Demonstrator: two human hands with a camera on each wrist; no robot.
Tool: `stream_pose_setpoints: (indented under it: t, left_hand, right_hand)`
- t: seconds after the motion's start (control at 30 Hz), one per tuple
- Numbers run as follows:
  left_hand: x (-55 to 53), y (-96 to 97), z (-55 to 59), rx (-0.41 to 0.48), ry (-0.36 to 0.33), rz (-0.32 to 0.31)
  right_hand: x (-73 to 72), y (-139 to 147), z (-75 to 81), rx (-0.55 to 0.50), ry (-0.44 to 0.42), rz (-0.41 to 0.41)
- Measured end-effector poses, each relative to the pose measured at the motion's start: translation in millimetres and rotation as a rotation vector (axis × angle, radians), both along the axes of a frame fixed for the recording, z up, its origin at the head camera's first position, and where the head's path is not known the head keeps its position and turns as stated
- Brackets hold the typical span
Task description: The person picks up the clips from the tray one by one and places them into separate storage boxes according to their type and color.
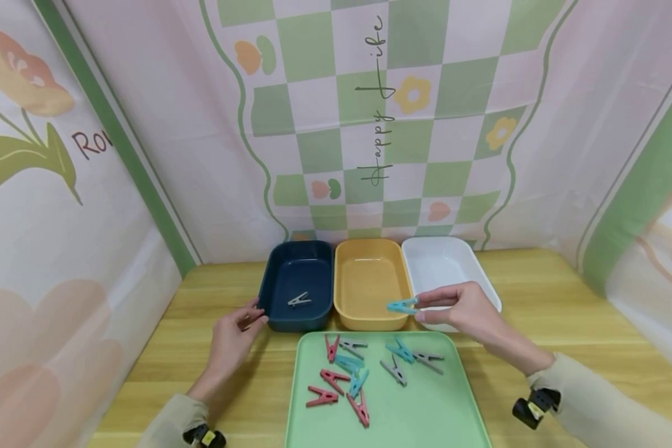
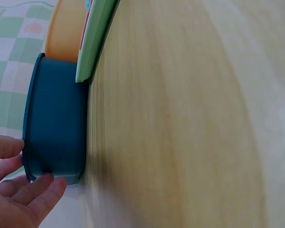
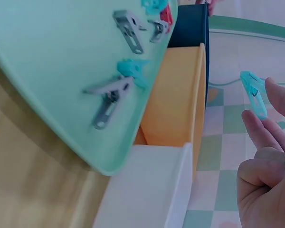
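Observation:
My right hand (image 1: 465,308) pinches a blue clothespin (image 1: 402,305) between thumb and fingertips, above the front of the yellow bin (image 1: 369,318) and beside the white bin (image 1: 445,264). The right wrist view shows the same clothespin (image 3: 254,95) held at its edge. At the left, my left hand (image 1: 235,336) touches the front left corner of the navy bin (image 1: 299,323), its fingers loosely extended against the rim and outer wall (image 2: 57,118). Inside that bin lies a grey clothespin (image 1: 299,300).
A green tray (image 1: 414,417) in front of the bins carries several loose clothespins: red (image 1: 322,396), blue (image 1: 358,381) and grey (image 1: 394,371). Wooden tabletop (image 1: 162,373) extends to both sides. A patterned cloth (image 1: 313,124) hangs behind the bins.

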State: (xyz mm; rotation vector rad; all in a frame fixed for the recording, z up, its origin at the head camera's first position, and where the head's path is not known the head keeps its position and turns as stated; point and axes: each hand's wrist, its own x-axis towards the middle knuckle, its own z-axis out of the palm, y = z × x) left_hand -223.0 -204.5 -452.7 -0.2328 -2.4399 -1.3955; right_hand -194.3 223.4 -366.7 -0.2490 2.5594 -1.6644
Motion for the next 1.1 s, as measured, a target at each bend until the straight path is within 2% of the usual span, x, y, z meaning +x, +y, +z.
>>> stream_pose_setpoints:
  t: [0.23, 0.47, 0.7, 1.1]
  left_hand:
    - [-0.3, 0.2, -0.7, 0.007, 0.004, 0.002]
    - [-0.5, 0.5, -0.7, 0.012, 0.006, 0.003]
    - [-1.3, 0.2, 2.6, 0.001, -0.003, 0.009]
    - [1.0, 0.6, 4.3, -0.008, -0.021, 0.002]
  right_hand:
    - [-20.5, -4, 10.1, 0.049, 0.034, -0.013]
    - [-40.9, -11, 21.5, 0.014, 0.052, -0.004]
    - [-61.4, -18, 28.6, -0.012, 0.033, -0.009]
    - [-84.4, -31, 29.9, 0.006, 0.001, -0.016]
